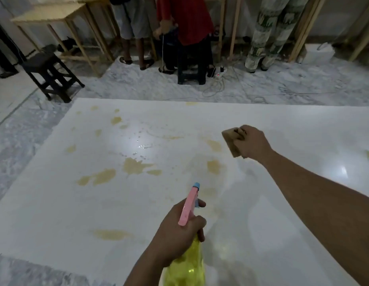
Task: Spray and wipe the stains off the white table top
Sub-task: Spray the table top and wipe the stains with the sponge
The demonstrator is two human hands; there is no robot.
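Note:
The white table top (55, 213) fills the lower view and carries several yellowish-brown stains (134, 166), with a wet glistening patch (142, 146) near its middle. My left hand (177, 228) grips a yellow spray bottle (187, 265) by its neck, with the pink head and blue nozzle (196, 185) pointing away over the table. My right hand (251, 141) grips a tan sponge (231, 141) over a stain at the right of centre; whether the sponge touches the surface I cannot tell.
Marble floor surrounds the table. A dark stool (51, 75) stands at the far left, and another dark stool (191, 67) stands among several people's legs along the back. A power strip with cables (217, 75) lies on the floor. Wooden tables (49, 17) line the wall.

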